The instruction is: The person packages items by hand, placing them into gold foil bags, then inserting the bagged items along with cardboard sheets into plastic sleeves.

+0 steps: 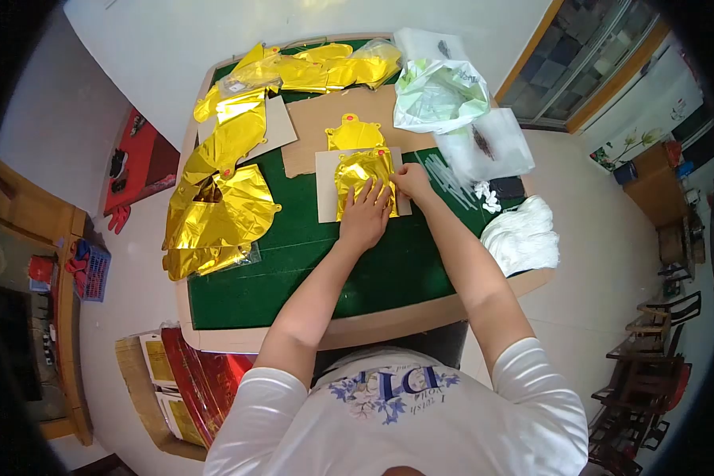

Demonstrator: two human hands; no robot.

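Head view: left hand (365, 216) lies flat, fingers spread, pressing on a folded gold foil balloon (362, 176) that rests on a grey card (325, 198) mid-tabletop (293, 270). Right hand (411, 181) pinches the balloon's right edge, fingers closed on the foil. Loose gold foil pile (218, 198) to the left; white plastic bags (444, 95) at far right; white cloth bundle (523, 234) near right edge.

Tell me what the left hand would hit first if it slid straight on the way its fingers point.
The left hand lies flat on the folded gold foil piece, fingers pointing away from the person. Going straight on, it would probably first meet the other gold foil piece on the brown cardboard, though depth is unclear.
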